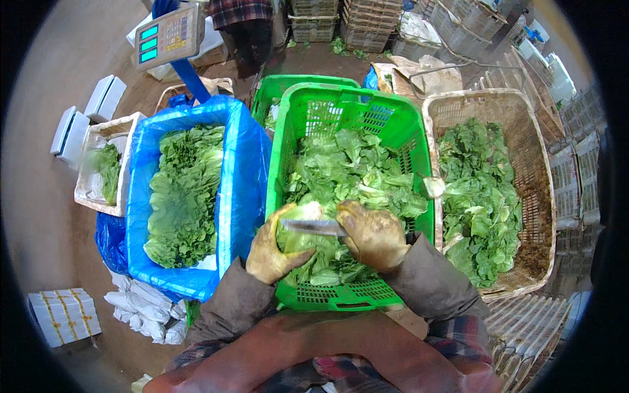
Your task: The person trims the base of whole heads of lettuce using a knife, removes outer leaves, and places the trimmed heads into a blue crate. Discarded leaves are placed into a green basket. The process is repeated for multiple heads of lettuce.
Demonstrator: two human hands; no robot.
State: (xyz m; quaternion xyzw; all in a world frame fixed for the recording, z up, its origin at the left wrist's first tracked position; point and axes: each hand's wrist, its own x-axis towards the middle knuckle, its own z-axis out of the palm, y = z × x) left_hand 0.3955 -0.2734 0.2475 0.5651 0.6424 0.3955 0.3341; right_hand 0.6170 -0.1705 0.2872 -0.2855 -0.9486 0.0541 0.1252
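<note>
Over the near part of a green plastic crate (pixel 281 147), my gloved left hand (pixel 275 250) grips a head of lettuce (pixel 295 240) from its left side. The pale cut stem end of the head points up and away from me. A knife (pixel 314 227) is in my gloved right hand (pixel 376 236), its blade lying flat across the head just below the stem. Whether the blade is cutting in cannot be made out. Loose lettuce leaves (pixel 344 157) fill much of the crate beneath both hands.
Left of the crate stands a blue-lined box (pixel 248 147) with leafy lettuce (pixel 184 196). A dirty beige crate (pixel 533 196) on the right holds more leaves (pixel 479 206). Beyond are a digital scale display (pixel 169 37), stacked crates (pixel 368 24) and another person (pixel 243 19).
</note>
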